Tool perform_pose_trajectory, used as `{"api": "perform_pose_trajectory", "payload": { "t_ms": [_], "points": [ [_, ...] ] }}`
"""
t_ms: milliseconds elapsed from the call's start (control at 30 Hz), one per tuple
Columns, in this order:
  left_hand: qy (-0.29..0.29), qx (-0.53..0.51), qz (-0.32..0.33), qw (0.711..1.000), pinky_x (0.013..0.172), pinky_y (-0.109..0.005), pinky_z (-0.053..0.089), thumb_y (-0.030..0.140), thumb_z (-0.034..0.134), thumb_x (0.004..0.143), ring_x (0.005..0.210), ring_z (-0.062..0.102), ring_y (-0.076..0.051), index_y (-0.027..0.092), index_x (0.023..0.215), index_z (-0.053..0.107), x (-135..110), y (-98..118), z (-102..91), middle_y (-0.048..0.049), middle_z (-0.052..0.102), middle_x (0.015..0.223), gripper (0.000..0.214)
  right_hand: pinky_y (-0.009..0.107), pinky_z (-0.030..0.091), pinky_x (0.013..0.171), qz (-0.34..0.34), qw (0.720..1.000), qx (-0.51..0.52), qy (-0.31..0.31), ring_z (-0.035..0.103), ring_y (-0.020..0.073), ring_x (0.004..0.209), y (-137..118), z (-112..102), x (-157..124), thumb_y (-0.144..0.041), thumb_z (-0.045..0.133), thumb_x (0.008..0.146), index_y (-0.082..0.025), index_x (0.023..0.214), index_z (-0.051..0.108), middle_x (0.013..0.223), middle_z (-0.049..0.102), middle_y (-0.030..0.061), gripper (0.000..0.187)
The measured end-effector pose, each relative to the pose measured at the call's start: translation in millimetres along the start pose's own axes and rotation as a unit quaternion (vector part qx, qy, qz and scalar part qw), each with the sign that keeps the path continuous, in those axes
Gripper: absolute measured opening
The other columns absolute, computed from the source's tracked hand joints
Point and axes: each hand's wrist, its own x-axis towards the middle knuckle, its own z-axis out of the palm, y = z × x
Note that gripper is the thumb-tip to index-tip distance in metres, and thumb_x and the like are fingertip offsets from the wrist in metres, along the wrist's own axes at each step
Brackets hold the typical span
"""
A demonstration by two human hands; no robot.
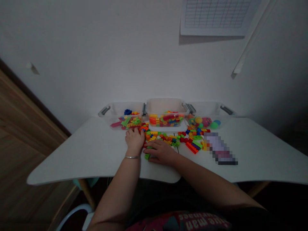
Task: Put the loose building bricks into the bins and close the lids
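Blocks (168, 138) of many colours lay in a loose heap on the white table (96, 154), just in front of three clear bins set side by side against the wall. In the head view, the left hand (134, 139) rested at the heap's left edge, its fingers curled down among the orange and yellow pieces. Whether they held one could not be told. A thin bracelet (132, 157) circled that wrist. The right hand (161, 152) lay palm down just beside it, nearer the table's front edge, fingers close together and pointing left over a green block (147, 156) that showed beneath the fingertips; a grip on it could not be made out. The left bin (113, 110) held green, pink and blue pieces, the middle bin (166, 106) was packed with mixed blocks, and the right bin (211, 107) held round, ball-like toys. Right of the heap lay a flat thing (220, 149) blurred beyond telling, and a printed grid sheet (216, 16) hung on the wall above
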Motion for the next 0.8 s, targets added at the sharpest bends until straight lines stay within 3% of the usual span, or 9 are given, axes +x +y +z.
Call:
{"api": "perform_pose_trajectory", "payload": {
  "t_ms": [167,367,600,700,800],
  "points": [
    [0.003,-0.068,0.033,0.997,0.098,-0.045,0.042,0.035,0.044,0.091,0.113,0.051,-0.033,0.013,0.115,0.062,5.3,-1.1,9.2,-0.0193,0.058,0.114,0.037,0.038,0.044,0.098,-0.027,0.999,0.0,-0.02,0.055,0.0222,0.113,-2.0,-0.4,4.9,-0.039,0.058,0.089,-0.023,0.105,0.066,0.116,0.067,0.0059,0.024],
    [0.005,-0.112,0.057,0.992,0.097,-0.041,0.044,0.029,0.048,0.088,0.111,0.053,-0.029,0.017,0.112,0.065,9.9,-6.7,16.2,-0.014,0.06,0.112,0.033,0.038,0.044,0.092,0.051,0.998,-0.031,-0.001,0.058,0.0209,0.104,-1.5,0.8,2.4,-0.02,0.057,0.087,-0.024,0.105,0.066,0.111,0.069,0.0042,0.02],
    [0.017,-0.119,0.075,0.99,0.095,-0.041,0.045,0.027,0.048,0.087,0.108,0.055,-0.028,0.019,0.106,0.068,8.3,-6.0,13.6,-0.0112,0.062,0.111,0.028,0.035,0.045,0.087,0.068,0.996,-0.031,0.052,0.06,0.0197,0.097,1.6,2.2,-0.6,-0.019,0.055,0.088,-0.023,0.097,0.066,0.102,0.071,0.0036,0.014],
    [0.026,-0.121,0.085,0.989,0.096,-0.043,0.044,0.027,0.047,0.088,0.107,0.055,-0.028,0.018,0.103,0.069,9.0,-5.3,15.5,-0.0113,0.064,0.108,0.028,0.033,0.045,0.087,0.115,0.988,-0.019,0.096,0.06,0.019,0.097,5.3,-0.4,-0.6,-0.019,0.052,0.091,-0.022,0.097,0.065,0.104,0.07,0.0042,0.015],
    [0.053,-0.126,0.126,0.983,0.098,-0.044,0.04,0.027,0.043,0.091,0.107,0.054,-0.027,0.017,0.099,0.069,10.4,-5.7,19.5,-0.0109,0.067,0.104,0.028,0.034,0.046,0.087,0.213,0.969,-0.017,0.123,0.06,0.0204,0.097,9.8,-3.5,1.5,-0.017,0.051,0.09,-0.021,0.098,0.065,0.106,0.07,0.0051,0.016]
  ]
}}
